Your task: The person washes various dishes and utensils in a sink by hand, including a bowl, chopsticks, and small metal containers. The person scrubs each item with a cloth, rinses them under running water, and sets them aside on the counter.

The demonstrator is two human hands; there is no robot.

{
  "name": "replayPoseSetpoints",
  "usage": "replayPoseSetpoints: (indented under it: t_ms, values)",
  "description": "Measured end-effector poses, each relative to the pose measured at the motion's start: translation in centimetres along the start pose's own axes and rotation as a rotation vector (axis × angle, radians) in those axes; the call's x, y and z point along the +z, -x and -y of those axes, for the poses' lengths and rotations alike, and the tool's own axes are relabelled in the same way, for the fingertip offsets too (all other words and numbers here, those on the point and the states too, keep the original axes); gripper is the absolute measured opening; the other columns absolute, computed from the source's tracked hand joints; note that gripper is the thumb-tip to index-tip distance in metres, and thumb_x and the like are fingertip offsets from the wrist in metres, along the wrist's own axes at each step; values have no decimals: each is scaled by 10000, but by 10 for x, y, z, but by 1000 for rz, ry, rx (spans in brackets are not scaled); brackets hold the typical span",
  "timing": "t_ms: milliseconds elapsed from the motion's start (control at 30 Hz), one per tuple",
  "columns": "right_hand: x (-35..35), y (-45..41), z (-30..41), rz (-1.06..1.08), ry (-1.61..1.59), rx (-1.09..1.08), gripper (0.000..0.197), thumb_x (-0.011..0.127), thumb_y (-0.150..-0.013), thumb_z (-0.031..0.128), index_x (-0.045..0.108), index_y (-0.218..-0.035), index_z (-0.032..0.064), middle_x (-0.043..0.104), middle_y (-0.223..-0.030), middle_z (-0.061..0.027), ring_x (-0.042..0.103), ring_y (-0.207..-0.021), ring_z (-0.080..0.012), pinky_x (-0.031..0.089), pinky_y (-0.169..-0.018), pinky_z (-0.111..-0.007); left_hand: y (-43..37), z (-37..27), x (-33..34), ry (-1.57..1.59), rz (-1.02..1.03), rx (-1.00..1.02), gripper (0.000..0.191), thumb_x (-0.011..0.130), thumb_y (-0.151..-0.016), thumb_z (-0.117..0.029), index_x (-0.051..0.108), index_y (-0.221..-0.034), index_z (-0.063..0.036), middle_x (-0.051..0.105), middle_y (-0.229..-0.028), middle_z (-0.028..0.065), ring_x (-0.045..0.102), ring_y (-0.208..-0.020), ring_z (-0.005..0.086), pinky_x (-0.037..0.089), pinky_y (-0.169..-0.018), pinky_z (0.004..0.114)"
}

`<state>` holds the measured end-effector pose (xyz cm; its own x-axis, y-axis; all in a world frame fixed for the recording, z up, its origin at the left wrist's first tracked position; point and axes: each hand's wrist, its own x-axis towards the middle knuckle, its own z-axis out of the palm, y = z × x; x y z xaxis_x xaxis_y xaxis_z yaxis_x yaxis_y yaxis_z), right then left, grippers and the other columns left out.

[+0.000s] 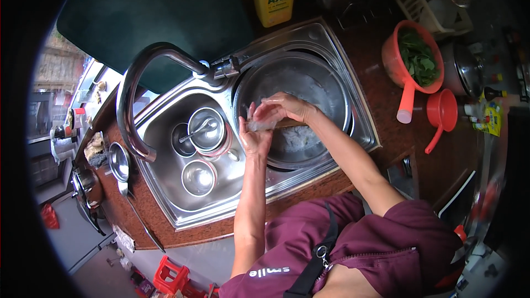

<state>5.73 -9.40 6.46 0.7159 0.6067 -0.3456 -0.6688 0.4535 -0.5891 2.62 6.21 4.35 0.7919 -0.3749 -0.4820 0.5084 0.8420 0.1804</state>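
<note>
Over the left rim of a large round metal basin point(298, 149) my two hands are close together, wet and partly blurred. My left hand point(257, 136) is palm up, with a whitish translucent clump point(261, 125) on it that looks like suds or a wet scrubber. My right hand point(281, 108) curves above it, fingers bent towards the clump. A brown stick-like thing point(290, 123) spans the basin just below my right hand; whether a hand touches it, I cannot tell. Cloudy, sudsy water lies in the basin. Stacked metal bowls point(206, 129) and a spoon point(196, 132) stand in the left sink bowl.
A curved chrome faucet point(128, 103) arches over the left sink bowl. Behind stands a yellow detergent bottle point(275, 0). On the right counter are a red colander point(391, 58) with leafy greens and a red dipper point(442, 109). A metal ladle point(119, 165) lies at the left edge.
</note>
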Motion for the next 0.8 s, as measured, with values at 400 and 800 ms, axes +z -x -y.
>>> replayPoseSetpoints:
  t_ms: [400,800]
  values:
    - [-11,34,-30,-633,1334,-357,271,568,-754,114,456,-996,59,560,-898,-157,561,-840,-306,437,-689,-367,19,10,55,-700,20,-104,802,224,-776,-698,119,-1372,-171,227,-1375,112,189,-1277,271,96,-1021,476]
    - [19,30,-7,-271,-226,-143,210,539,-837,155,515,-992,16,561,-748,-63,580,-753,-181,500,-733,-341,51,11,30,-832,270,-465,507,534,-818,-373,456,-1125,21,615,-876,112,608,-815,190,493,-722,297]
